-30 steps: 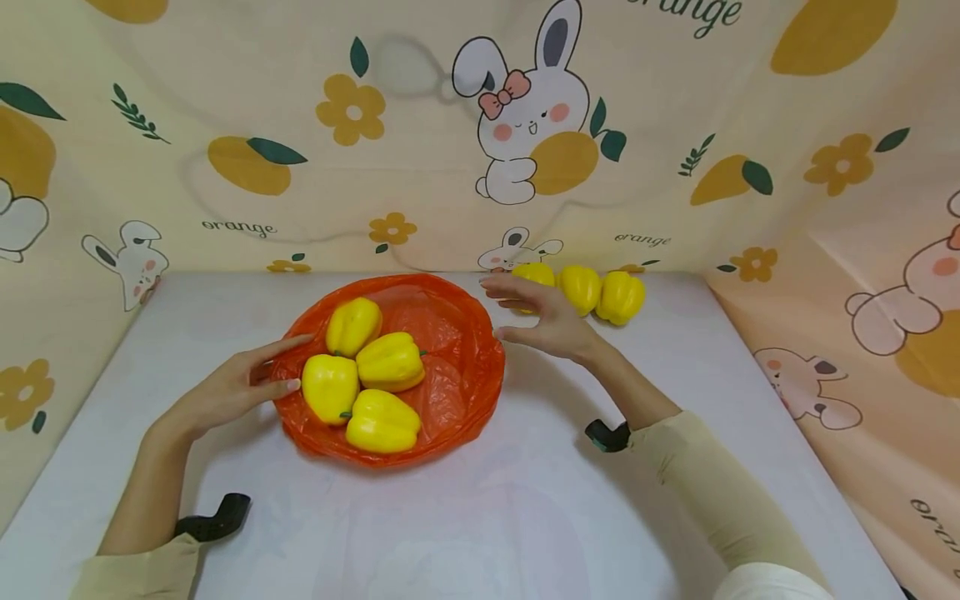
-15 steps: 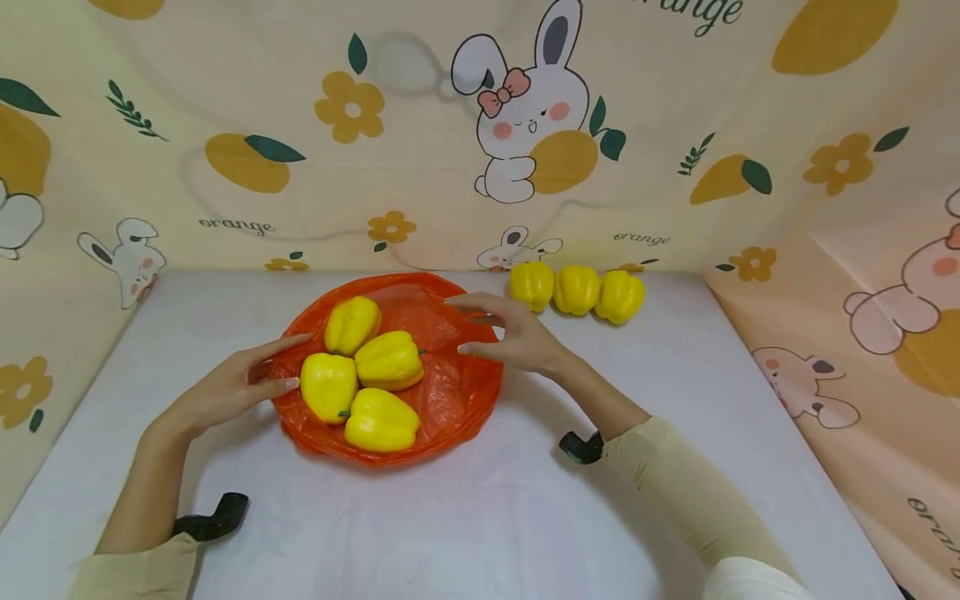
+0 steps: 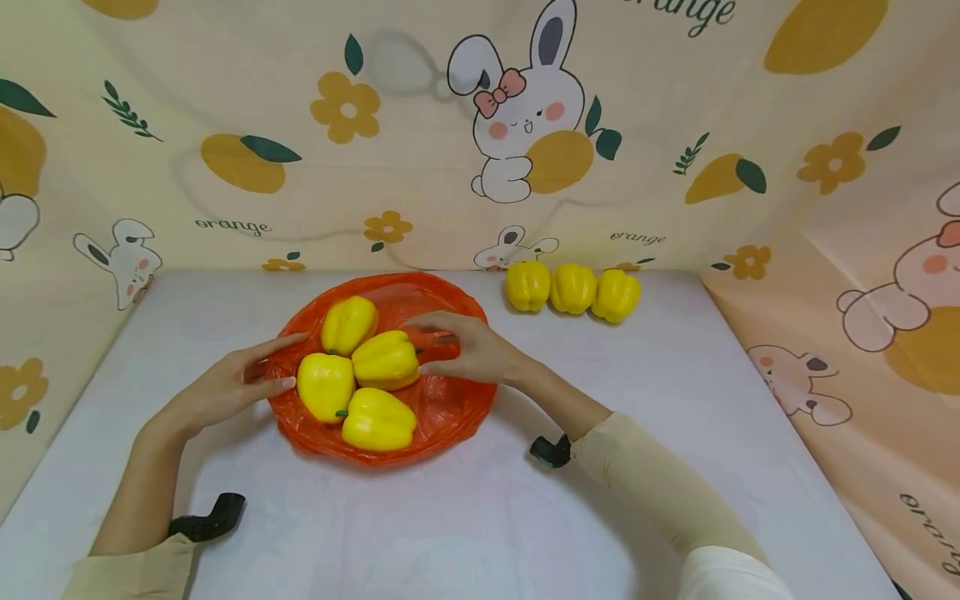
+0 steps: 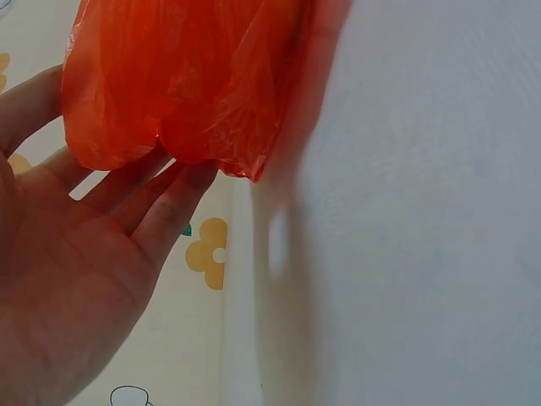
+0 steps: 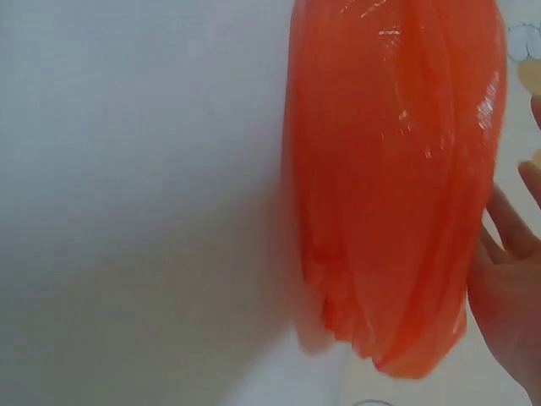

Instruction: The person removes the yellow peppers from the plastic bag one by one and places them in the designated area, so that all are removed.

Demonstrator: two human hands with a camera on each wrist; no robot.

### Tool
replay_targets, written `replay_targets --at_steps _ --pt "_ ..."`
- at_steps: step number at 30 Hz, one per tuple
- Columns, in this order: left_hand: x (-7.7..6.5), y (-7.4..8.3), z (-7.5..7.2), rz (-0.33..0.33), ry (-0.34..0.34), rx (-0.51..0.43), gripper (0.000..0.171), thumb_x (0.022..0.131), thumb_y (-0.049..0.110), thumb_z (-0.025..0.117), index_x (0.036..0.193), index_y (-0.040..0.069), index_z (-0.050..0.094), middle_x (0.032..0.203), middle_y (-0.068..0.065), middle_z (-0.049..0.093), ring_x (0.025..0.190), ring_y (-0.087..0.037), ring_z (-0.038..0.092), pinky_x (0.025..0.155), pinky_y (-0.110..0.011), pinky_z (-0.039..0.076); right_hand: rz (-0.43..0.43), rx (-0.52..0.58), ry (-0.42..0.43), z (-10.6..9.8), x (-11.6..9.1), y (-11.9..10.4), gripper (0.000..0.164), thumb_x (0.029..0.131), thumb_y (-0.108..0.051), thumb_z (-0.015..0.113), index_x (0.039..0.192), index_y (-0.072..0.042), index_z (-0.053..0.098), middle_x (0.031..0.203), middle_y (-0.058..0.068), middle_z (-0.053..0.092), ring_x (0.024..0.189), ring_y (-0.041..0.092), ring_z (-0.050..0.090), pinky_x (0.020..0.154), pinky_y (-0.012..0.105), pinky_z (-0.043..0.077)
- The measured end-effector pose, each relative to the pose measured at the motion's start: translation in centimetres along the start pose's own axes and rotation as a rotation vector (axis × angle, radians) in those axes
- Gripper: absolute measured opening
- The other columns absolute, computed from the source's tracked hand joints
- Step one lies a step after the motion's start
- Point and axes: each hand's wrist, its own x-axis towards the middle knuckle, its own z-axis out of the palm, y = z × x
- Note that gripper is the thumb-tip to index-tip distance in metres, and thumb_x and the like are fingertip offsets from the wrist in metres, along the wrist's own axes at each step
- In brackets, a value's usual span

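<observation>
A red plastic bag point(image 3: 450, 429) lies spread wide on the table, its rim making a round mouth. Several yellow bell peppers point(image 3: 378, 419) are inside, toward its left half. At the left rim is the left hand point(image 3: 217, 392), thumb and fingers spread apart; the left wrist view has its fingers point(image 4: 165, 220) against the bag's side. Reaching in over the right rim, the right hand point(image 3: 476, 350) has its thumb at the stem end of the middle bell pepper point(image 3: 386, 360) and its other fingers extended above the bag's interior. The bag's side hides part of that hand in the right wrist view.
Three more yellow bell peppers point(image 3: 573, 289) stand in a row at the table's back edge, right of the bag. A patterned cloth point(image 3: 420, 183) hangs behind the white table point(image 3: 450, 533). Black wrist-worn devices point(image 3: 213, 518) show under both forearms.
The right hand has moved left and slightly nearer, from beside the back-row bell peppers to over the bag and up to the middle bell pepper. The left hand stays at the rim.
</observation>
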Motion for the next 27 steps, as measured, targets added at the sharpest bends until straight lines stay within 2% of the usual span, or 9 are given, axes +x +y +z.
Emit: replay_targets --at_steps 5,8,14,20,23,27 --pt "-0.1 -0.1 -0.1 0.006 0.003 0.0 0.064 0.099 0.032 0.062 0.155 0.016 0.035 0.156 -0.028 0.029 0.135 -0.049 0.036 0.102 -0.069 0.037 0.018 -0.07 -0.012 0.6 1.1 0.1 0.061 0.089 -0.025 0.077 0.144 -0.018 0.051 0.144 -0.005 0.053 0.131 0.018 0.05 0.107 0.034 0.044" --pt "-0.1 -0.2 0.0 0.008 0.002 -0.004 0.064 0.099 0.032 0.061 0.155 0.016 0.035 0.156 -0.028 0.028 0.134 -0.049 0.037 0.102 -0.068 0.038 0.021 -0.077 -0.038 0.7 1.8 0.1 0.06 0.091 -0.025 0.074 0.145 -0.018 0.05 0.146 -0.008 0.05 0.135 0.018 0.046 0.11 0.037 0.041" --pt "-0.1 -0.2 0.1 0.004 0.0 -0.014 0.065 0.099 0.031 0.062 0.155 0.015 0.034 0.156 -0.029 0.028 0.133 -0.049 0.038 0.102 -0.067 0.039 0.008 -0.056 -0.079 1.1 3.1 0.3 0.055 0.093 -0.024 0.07 0.144 -0.014 0.051 0.146 -0.001 0.05 0.134 0.021 0.044 0.111 0.044 0.04" --pt "-0.2 -0.3 0.2 0.005 0.006 -0.011 0.065 0.099 0.03 0.062 0.155 0.014 0.034 0.155 -0.029 0.029 0.132 -0.048 0.038 0.102 -0.068 0.038 0.004 -0.014 -0.144 1.4 4.1 0.8 0.056 0.093 -0.021 0.071 0.144 -0.013 0.05 0.145 0.005 0.051 0.129 0.015 0.047 0.108 0.034 0.043" --pt "-0.1 -0.4 0.1 0.0 0.005 -0.013 0.065 0.098 0.031 0.062 0.155 0.014 0.034 0.156 -0.028 0.029 0.133 -0.048 0.037 0.102 -0.069 0.036 0.034 -0.023 -0.174 1.5 4.4 1.0 0.059 0.092 -0.022 0.072 0.146 -0.018 0.049 0.146 0.001 0.049 0.128 0.011 0.047 0.106 0.031 0.043" --pt "-0.1 -0.4 0.0 -0.011 0.005 -0.014 0.066 0.098 0.034 0.062 0.155 0.015 0.034 0.156 -0.028 0.029 0.134 -0.047 0.036 0.103 -0.069 0.036 0.12 -0.044 -0.226 1.7 4.6 1.1 0.065 0.09 -0.026 0.074 0.148 -0.029 0.046 0.145 -0.008 0.047 0.126 0.011 0.044 0.105 0.034 0.044"
